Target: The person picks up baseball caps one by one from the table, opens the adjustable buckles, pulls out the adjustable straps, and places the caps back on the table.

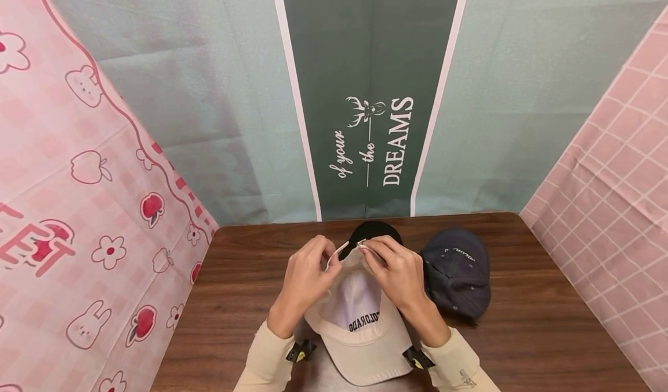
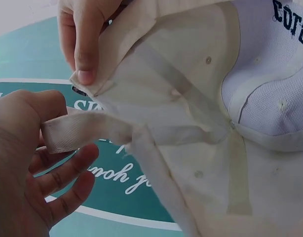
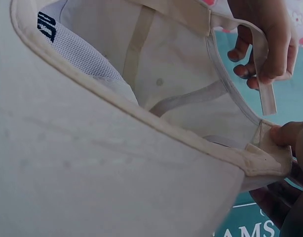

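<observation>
A cream baseball cap (image 1: 367,360) lies with its brim toward me and its inside facing up, black lettering on the front. My left hand (image 1: 308,273) pinches the loose end of its back strap (image 2: 75,131) between thumb and fingers. On the other side of the back opening, my right hand (image 1: 399,270) grips the cap's edge near a small metal buckle (image 1: 361,243). In the right wrist view the strap (image 3: 264,59) hangs apart from the edge held by my right hand (image 3: 292,143). Partly hidden behind the hands is a black cap (image 1: 376,229).
To the right of my right hand, a dark navy cap (image 1: 459,276) rests on the brown wooden table (image 1: 543,322). A green and teal cloth (image 1: 365,44) hangs behind the table, and pink patterned cloths (image 1: 104,206) stand at both sides.
</observation>
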`<state>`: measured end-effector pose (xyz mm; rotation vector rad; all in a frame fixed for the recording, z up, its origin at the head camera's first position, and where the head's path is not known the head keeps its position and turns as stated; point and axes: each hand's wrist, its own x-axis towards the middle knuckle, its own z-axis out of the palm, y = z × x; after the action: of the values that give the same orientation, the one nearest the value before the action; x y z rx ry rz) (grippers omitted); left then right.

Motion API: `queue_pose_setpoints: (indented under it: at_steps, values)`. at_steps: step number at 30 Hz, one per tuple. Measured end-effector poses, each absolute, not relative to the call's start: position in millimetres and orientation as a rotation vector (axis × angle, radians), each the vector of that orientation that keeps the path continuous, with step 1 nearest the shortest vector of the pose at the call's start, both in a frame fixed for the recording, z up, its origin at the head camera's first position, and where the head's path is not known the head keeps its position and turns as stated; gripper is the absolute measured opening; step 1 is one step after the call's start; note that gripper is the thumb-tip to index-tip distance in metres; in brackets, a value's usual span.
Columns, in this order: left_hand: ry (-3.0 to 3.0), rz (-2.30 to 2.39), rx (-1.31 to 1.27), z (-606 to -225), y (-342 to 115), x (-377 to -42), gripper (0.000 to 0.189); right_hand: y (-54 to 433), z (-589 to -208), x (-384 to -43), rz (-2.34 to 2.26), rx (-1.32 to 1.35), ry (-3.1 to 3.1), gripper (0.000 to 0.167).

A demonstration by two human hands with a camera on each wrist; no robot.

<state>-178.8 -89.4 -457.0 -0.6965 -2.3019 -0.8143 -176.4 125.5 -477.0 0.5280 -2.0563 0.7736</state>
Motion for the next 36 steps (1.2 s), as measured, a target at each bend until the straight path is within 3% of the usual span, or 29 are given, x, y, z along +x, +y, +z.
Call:
queue_pose_setpoints:
  at_steps: [36]
  values:
    - [-2.248, -0.840, -0.539, -462, -128, -182, 0.017, 139, -476, -180, 0.781, 0.468, -2.056, 0.011]
